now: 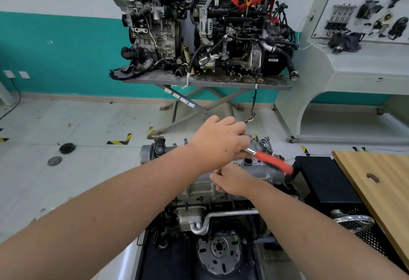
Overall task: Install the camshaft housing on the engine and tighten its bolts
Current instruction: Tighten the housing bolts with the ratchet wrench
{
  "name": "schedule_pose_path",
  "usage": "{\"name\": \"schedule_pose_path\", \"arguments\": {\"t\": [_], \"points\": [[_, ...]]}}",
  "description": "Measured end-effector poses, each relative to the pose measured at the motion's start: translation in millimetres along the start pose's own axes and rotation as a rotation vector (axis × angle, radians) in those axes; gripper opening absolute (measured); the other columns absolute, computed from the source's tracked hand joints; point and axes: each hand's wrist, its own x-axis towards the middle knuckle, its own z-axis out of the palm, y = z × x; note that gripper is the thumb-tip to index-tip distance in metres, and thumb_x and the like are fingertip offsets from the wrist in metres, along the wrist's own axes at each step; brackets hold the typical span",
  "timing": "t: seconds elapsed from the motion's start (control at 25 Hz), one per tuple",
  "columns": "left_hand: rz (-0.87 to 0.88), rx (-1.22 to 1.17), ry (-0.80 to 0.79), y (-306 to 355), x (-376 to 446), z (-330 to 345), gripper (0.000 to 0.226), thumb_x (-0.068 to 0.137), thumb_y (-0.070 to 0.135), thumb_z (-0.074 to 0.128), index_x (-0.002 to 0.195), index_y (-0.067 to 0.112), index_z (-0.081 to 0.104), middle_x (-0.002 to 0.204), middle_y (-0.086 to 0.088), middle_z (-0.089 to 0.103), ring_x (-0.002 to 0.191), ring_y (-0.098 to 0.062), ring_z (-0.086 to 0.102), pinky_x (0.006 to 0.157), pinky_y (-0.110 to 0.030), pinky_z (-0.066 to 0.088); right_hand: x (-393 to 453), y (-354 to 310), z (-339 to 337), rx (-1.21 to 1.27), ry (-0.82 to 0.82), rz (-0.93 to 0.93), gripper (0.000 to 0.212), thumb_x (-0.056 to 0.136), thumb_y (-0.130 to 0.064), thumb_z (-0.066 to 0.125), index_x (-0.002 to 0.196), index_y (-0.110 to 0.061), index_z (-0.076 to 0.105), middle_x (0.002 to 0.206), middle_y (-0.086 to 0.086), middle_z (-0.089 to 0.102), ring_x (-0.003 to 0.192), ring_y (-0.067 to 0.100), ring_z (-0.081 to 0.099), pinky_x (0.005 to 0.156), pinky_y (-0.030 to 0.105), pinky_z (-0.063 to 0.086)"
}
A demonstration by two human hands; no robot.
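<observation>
The left hand (219,141) is curled into a fist over the head end of a ratchet wrench with a blurred orange-red handle (271,162), whose short bright metal neck juts out just below the knuckles. The handle runs away from that grip to the right and slightly down, ending above the black box (327,180) beside the engine. Directly under the fist lies the cast silver-grey aluminium camshaft housing (263,166), a long ribbed cover seated on top of the grey engine block (199,193); it shows a dark round opening just right of the wrench neck and small bolt heads along its near edge. The right hand (234,183) sits just below and nearer than the left fist, its fingers bent and resting against the housing's near side, pinching a thin metal piece too small to identify. Below both hands, down the engine's front, a bent silver pipe (221,216) crosses above a round perforated flywheel (219,251). Right of the wrench handle lies a light wooden board with an oval hole (380,182).
</observation>
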Motion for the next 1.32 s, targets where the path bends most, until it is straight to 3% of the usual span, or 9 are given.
{"name": "schedule_pose_path", "arguments": {"t": [0.16,0.32,0.44,0.52,0.64,0.76,0.92,1.12,1.32], "points": [[-0.133,-0.241,0.408,4.0,-10.8,28.1,0.05,0.085,0.057,0.052,0.065,0.012,0.064,0.089,-0.004,0.063,0.085,-0.028,0.059,0.069,-0.039,0.046,-1.8,1.0,1.0,0.117,0.022,-0.068,0.03,0.098,-0.026,0.052,0.081,-0.011,0.072,0.067,0.003,0.072,0.056,0.008,0.066,0.05,0.02,0.051],[-0.535,-1.095,0.402,24.2,-6.9,42.7,0.043,0.093,0.047,0.039,0.094,0.015,0.067,0.111,0.004,0.064,0.103,-0.016,0.062,0.087,-0.028,0.05,-1.0,2.3,-9.8,0.027,-0.053,-0.075,0.029,0.095,-0.028,0.049,0.084,-0.011,0.069,0.081,0.01,0.073,0.075,0.023,0.069,0.071,0.038,0.056],[-0.863,-1.787,0.38,30.6,-0.5,43.4,0.043,0.1,0.051,0.033,0.101,0.024,0.067,0.092,0.001,0.073,0.073,-0.015,0.066,0.066,-0.026,0.051,-9.6,1.3,-30.0,-0.037,-0.122,-0.068,0.019,0.095,-0.025,0.051,0.083,-0.021,0.065,0.085,0.003,0.071,0.076,0.018,0.066,0.069,0.033,0.053],[-0.903,-2.047,0.3,26.0,3.4,42.5,0.045,0.105,0.045,0.034,0.096,0.015,0.066,0.076,-0.007,0.069,0.059,-0.019,0.059,0.058,-0.029,0.047,-11.3,-3.5,-56.7,0.048,0.055,-0.041,0.018,0.099,-0.02,0.049,0.09,-0.022,0.065,0.089,0.001,0.068,0.084,0.019,0.064,0.082,0.038,0.054],[-0.978,-1.994,0.141,14.8,9.7,39.1,0.048,0.105,0.045,0.036,0.087,0.009,0.06,0.054,-0.008,0.056,0.045,-0.02,0.049,0.049,-0.027,0.043,-12.9,-26.9,-105.0,0.778,0.369,0.078,0.026,0.102,-0.035,0.049,0.093,-0.018,0.067,0.083,0.001,0.071,0.085,0.021,0.066,0.085,0.045,0.054],[-0.971,-1.995,0.062,6.8,9.2,39.1,0.054,0.103,0.055,0.036,0.086,0.014,0.067,0.051,-0.006,0.044,0.043,-0.018,0.04,0.049,-0.028,0.041,-13.3,-52.8,-116.3,0.83,0.086,0.032,0.046,0.088,-0.054,0.064,0.096,-0.009,0.07,0.075,0.006,0.071,0.067,0.021,0.067,0.066,0.038,0.057],[-0.934,-1.775,-0.134,7.1,2.2,46.2,0.061,0.096,0.06,0.038,0.053,0.021,0.057,0.049,-0.007,0.046,0.048,-0.022,0.045,0.062,-0.036,0.04,-17.2,-65.1,-89.7,1.073,-0.065,0.161,0.024,0.088,-0.033,0.069,0.088,-0.01,0.064,0.063,0.008,0.048,0.042,0.019,0.046,0.043,0.022,0.036],[-0.739,-1.02,-0.138,8.3,-48.9,87.3,0.038,0.091,0.046,0.036,0.093,0.02,0.064,0.093,0.0,0.071,0.087,-0.019,0.065,0.083,-0.039,0.052,-18.0,-57.0,-60.1,1.569,0.197,-0.082,0.025,0.086,-0.046,0.067,0.076,-0.024,0.073,0.091,-0.001,0.07,0.084,0.016,0.063,0.064,0.03,0.051],[-0.383,-0.523,-0.473,9.5,-93.5,133.0,0.028,0.098,0.048,0.049,0.114,0.035,0.068,0.132,0.02,0.053,0.124,-0.005,0.045,0.117,-0.045,0.017,-23.2,-53.7,-31.3,0.911,0.56,-0.47,0.03,0.094,-0.06,0.052,0.118,-0.05,0.067,0.128,-0.016,0.065,0.122,0.005,0.059,0.102,0.029,0.047]]}}
